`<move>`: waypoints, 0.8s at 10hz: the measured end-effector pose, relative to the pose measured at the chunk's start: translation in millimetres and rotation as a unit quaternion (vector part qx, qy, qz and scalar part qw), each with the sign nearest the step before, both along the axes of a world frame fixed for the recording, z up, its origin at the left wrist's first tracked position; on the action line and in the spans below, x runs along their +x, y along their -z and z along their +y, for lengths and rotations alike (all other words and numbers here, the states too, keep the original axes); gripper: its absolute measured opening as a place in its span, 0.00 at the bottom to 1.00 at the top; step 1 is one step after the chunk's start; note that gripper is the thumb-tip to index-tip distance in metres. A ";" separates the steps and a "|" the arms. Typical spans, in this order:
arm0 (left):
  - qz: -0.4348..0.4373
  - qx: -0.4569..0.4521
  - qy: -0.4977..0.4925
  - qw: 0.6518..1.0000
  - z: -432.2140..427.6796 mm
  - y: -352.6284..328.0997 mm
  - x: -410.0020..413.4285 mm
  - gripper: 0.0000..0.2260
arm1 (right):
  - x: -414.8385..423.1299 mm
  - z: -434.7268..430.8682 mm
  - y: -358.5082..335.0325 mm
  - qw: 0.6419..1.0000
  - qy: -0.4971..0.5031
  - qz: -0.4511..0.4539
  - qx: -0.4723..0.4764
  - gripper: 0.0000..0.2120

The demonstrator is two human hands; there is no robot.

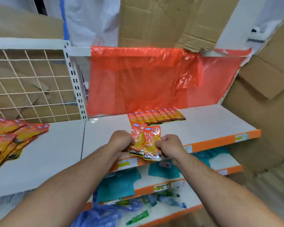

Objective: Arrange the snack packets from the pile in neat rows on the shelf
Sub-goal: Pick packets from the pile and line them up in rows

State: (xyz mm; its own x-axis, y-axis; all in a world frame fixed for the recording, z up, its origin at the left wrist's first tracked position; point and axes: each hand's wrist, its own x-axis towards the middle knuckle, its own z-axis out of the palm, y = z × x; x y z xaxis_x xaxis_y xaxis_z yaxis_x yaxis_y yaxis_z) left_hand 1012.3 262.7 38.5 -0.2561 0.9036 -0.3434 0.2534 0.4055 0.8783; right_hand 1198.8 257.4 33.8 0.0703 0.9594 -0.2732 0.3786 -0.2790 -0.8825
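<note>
Two orange-red snack packets overlap above the front of the white shelf. My left hand grips the left packet by its left edge. My right hand pinches the right packet at its right edge. Behind them, a row of several overlapping packets lies at the back of the shelf, against the red plastic sheet. A loose pile of the same packets covers the far left of the neighbouring shelf.
A red plastic sheet hangs behind the shelf, a wire grid panel stands at the left, and cardboard leans at the right. Lower shelves hold teal sheets, green bottles and blue plastic.
</note>
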 end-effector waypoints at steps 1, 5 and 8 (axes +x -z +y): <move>-0.025 -0.002 0.016 1.000 20.0 -1.0 41.2 0.07 | 40.2 12.4 1.2 0.999 0.032 0.007 0.003 0.13; -0.032 0.004 0.054 0.998 149.4 9.9 125.8 0.11 | 127.9 119.7 10.0 0.995 0.101 -0.025 0.007 0.14; 0.005 0.021 0.037 0.999 239.8 30.4 173.2 0.15 | 170.1 211.9 12.9 0.993 0.098 -0.064 0.002 0.12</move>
